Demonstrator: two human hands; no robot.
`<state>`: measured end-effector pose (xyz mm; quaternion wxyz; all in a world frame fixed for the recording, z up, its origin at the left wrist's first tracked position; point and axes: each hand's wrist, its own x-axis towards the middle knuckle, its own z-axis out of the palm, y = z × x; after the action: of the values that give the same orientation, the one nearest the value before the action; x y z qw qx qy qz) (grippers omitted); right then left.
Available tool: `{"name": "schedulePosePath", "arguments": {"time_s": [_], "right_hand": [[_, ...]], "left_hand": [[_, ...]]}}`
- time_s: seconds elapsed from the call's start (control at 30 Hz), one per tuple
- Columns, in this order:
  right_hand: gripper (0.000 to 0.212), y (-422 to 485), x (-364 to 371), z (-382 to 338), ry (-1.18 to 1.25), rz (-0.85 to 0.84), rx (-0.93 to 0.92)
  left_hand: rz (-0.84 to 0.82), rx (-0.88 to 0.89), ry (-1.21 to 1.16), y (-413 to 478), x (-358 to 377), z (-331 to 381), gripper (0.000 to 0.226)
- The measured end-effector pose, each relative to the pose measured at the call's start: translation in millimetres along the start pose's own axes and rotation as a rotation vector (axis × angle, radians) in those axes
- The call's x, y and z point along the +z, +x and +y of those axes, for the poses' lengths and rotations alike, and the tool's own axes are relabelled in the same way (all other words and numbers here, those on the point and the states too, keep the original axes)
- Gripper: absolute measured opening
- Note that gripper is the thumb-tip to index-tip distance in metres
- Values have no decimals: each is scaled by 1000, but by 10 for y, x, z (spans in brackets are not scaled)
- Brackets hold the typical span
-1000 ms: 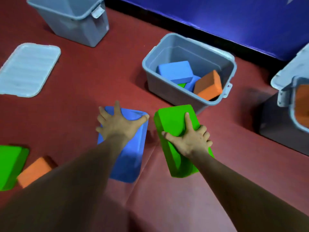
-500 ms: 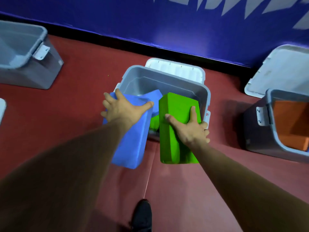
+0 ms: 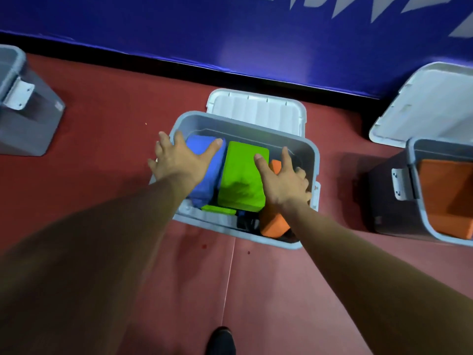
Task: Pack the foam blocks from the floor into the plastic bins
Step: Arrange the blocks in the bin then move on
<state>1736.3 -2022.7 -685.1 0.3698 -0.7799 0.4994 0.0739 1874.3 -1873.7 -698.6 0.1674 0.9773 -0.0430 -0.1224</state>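
Left hand (image 3: 179, 162) lies spread flat on the blue block (image 3: 212, 175) in the bin (image 3: 256, 134). Right hand (image 3: 281, 183), fingers splayed, seemingly rests against the green block (image 3: 240, 175) between the hands.

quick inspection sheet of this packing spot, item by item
surface: red floor, with a thin seam and a few dark specks.
job's things: blue block, green block and orange block are inside the middle bin; right bin holds a second orange block; left bin is cut off by the frame.
clutter: lid behind the middle bin; second lid beside the right bin.
grippers: left hand spread over the blue block; right hand spread, thumb on the green block.
cables: nothing seen
surroundings: blue wall; dark shoe at the bottom edge.
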Motion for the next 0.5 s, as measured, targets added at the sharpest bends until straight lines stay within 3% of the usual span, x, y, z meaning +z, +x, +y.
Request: {"name": "schedulePosePath", "arguments": {"time_s": [0.17, 0.5], "right_hand": [[78, -210, 160, 326, -86, -20, 0], [79, -1277, 180, 808, -157, -67, -215]], "left_hand": [[-84, 61, 47, -275, 107, -307, 101], [72, 30, -14, -1719, -75, -912, 92]]}}
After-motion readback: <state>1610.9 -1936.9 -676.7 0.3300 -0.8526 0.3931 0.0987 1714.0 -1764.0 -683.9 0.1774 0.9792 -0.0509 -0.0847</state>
